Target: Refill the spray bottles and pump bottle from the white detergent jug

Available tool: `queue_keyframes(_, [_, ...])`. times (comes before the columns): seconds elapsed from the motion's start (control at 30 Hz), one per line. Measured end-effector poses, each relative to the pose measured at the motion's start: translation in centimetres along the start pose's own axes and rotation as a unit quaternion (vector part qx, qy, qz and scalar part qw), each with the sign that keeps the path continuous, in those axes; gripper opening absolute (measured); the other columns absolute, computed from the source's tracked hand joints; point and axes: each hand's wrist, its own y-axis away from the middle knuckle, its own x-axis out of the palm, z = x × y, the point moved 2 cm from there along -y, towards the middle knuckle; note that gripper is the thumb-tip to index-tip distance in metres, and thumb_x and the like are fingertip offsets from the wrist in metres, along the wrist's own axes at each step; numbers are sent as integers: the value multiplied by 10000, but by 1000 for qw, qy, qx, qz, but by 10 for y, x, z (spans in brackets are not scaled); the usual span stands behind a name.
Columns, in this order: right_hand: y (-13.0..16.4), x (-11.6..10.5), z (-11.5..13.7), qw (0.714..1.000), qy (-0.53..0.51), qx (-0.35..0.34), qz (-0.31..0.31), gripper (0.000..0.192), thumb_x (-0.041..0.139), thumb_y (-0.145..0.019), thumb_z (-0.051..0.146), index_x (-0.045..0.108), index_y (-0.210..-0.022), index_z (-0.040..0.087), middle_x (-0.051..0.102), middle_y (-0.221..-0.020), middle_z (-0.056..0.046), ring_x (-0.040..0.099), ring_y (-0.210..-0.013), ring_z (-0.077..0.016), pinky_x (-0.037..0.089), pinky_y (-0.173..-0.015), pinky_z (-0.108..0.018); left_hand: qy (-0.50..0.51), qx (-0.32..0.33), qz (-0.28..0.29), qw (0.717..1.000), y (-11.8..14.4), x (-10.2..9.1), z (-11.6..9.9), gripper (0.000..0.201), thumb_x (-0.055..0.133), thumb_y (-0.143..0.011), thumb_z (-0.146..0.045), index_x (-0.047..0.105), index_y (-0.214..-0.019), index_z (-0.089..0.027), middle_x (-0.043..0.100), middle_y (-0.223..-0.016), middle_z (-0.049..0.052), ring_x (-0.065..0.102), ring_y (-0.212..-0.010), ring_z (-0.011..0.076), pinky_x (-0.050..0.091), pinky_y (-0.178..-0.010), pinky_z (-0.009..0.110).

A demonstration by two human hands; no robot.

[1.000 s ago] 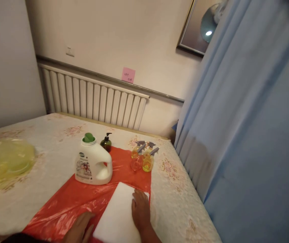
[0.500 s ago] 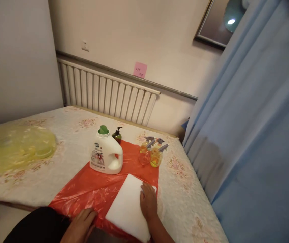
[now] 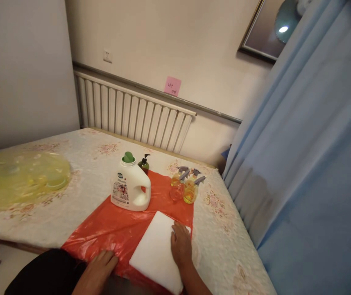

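Both hands lie flat and empty, right hand (image 3: 181,244) on white pad (image 3: 157,252), detergent jug (image 3: 130,188) behind.

Two hands, lower centre: left hand (image 3: 99,266), right hand (image 3: 181,245).
One white foam pad (image 3: 157,252).
One red plastic sheet (image 3: 114,229).
One detergent jug (image 3: 130,187).
One pump bottle (image 3: 143,163).
Three spray bottles (image 3: 185,186), centre.
One yellow bag (image 3: 21,178), left.
One pink note (image 3: 172,86).

pink note (image 3: 172,86) writing too small to read
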Motion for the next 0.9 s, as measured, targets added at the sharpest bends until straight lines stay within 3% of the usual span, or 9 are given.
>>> queue_keyframes(0.17, [0, 1, 0, 1000, -4, 7, 0, 335, 475, -879, 91, 705, -1109, 169, 718, -1196, -125, 635, -1149, -265, 481, -1025, -464, -14, 7, 18, 1000, 2, 6, 6, 382, 456, -861, -56, 733, -959, -301, 719, -1041, 36, 613, -988, 238, 465, -915, 376])
queue_keyframes(0.33, [0, 0, 0, 1000, -12, 11, 0, 321, 481, -877, 95, 707, -1095, 161, 720, -1187, -129, 637, -1146, -272, 487, -1018, -466, -13, -2, 24, 1000, 3, 6, 4, 301, 544, -848, -96, 730, -980, -291, 716, -1059, 43, 603, -1026, 244, 434, -975, 382])
queue_keyframes(0.5, [0, 0, -1, 1000, -23, 16, 2, 320, 480, -881, 100, 707, -1098, 165, 714, -1202, -126, 628, -1162, -270, 476, -1032, -463, 6, -11, 35, 999, 4, 6, 3, 242, 536, -859, -122, 723, -927, -260, 709, -999, 56, 618, -959, 245, 466, -890, 367])
queue_keyframes(0.67, [0, 1, -1, 999, -37, 25, 6, 333, 485, -871, 92, 708, -1107, 168, 712, -1211, -125, 622, -1170, -278, 463, -1041, -479, 6, 17, -4, 1000, 12, 12, 18, 308, 485, -865, -115, 724, -983, -270, 739, -1032, 63, 659, -966, 250, 503, -894, 357])
queue_keyframes(0.8, [0, 0, -2, 998, -55, 35, 11, 335, 499, -865, 94, 713, -1111, 168, 713, -1210, -127, 619, -1174, -281, 453, -1049, -482, -16, 39, -64, 997, 17, 25, 35, 294, 557, -861, -202, 722, -1082, -305, 764, -1136, 59, 690, -1060, 288, 528, -963, 393])
queue_keyframes(0.9, [0, -2, 0, 996, -73, 49, 16, 338, 502, -863, 101, 716, -1114, 176, 710, -1218, -126, 612, -1181, -285, 438, -1061, -492, -28, 41, -104, 993, 16, 28, 33, 248, 584, -875, -266, 726, -1075, -298, 774, -1130, 64, 707, -1058, 297, 544, -967, 399])
